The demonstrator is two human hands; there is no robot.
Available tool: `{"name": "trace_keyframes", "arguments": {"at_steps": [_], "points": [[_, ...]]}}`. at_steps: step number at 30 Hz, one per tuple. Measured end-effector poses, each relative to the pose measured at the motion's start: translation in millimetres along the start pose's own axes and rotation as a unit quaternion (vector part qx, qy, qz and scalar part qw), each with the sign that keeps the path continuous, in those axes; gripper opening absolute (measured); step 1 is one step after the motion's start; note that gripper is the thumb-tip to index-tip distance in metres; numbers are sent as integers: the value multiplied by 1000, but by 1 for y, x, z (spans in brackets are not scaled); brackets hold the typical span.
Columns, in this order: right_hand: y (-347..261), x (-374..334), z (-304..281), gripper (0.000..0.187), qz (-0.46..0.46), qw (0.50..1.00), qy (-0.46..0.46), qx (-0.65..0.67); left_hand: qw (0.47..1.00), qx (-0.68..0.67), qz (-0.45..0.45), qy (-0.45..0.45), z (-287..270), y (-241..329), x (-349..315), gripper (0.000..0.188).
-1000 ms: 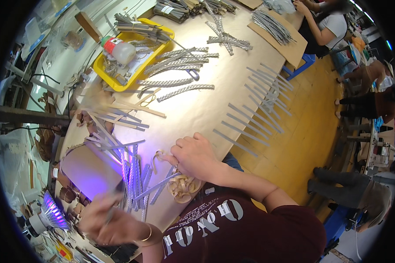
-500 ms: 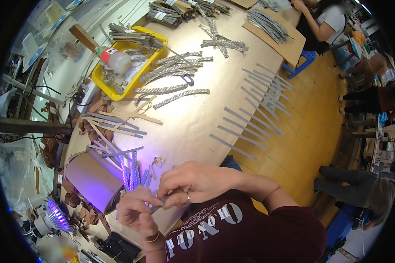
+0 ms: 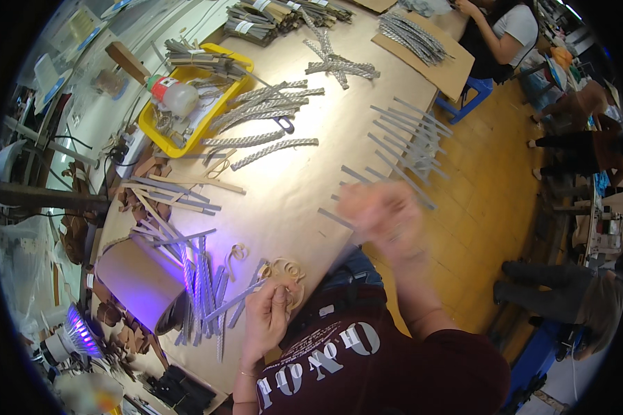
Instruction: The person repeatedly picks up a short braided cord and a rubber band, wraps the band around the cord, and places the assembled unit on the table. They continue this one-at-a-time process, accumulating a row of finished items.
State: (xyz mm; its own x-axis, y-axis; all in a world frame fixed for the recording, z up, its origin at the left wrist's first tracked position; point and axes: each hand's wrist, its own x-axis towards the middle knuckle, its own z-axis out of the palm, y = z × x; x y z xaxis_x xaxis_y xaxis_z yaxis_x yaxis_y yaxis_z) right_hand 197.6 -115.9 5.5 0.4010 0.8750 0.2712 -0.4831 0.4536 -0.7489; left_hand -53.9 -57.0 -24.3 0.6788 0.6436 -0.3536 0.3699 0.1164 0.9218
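My left hand [image 3: 268,311] is closed at the table's near edge, its fingers pinched on a flat grey strip [image 3: 235,302] that sticks out to the left. Thin tan curls of peeled backing [image 3: 282,268] lie right behind those fingertips, and another curl [image 3: 237,254] rests further left. Smeared by motion, my right hand [image 3: 384,213] is over the row of grey strips [image 3: 389,150] along the table's right edge; its fingers cannot be made out. Grey and braided strips [image 3: 199,290] lie in a loose heap left of my left hand.
A brown cylinder [image 3: 142,283] lies beside a purple-lit lamp [image 3: 83,332] at the left. Further back are a yellow tray [image 3: 180,149] with a bottle [image 3: 176,97], braided strips [image 3: 273,152], and bundled strips [image 3: 253,28]. A person [image 3: 509,38] sits at the far right, near a blue stool [image 3: 474,97].
My hands were together over the near edge. The right one has swung away to the right and back, over the grey strips; the left stays near the edge with a grey strip.
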Motion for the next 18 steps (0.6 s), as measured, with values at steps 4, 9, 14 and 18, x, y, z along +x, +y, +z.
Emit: {"name": "trace_keyframes", "arguments": {"at_steps": [4, 9, 14, 18], "points": [[-32, -13, -20, 15, 36, 983, 69, -166, 974, 211, 54, 56, -7, -17, 2, 15], [16, -37, -14, 26, 332, 737, 46, -587, 901, 373, 120, 185, -16, -35, -1, 33], [69, -55, -3, 41, 254, 612, 70, -746, 919, 264, 89, 279, -26, -37, -9, 36], [80, -48, -4, 48, 269, 515, 51, -812, 925, 201, 103, 305, -28, -38, -24, 35]]}}
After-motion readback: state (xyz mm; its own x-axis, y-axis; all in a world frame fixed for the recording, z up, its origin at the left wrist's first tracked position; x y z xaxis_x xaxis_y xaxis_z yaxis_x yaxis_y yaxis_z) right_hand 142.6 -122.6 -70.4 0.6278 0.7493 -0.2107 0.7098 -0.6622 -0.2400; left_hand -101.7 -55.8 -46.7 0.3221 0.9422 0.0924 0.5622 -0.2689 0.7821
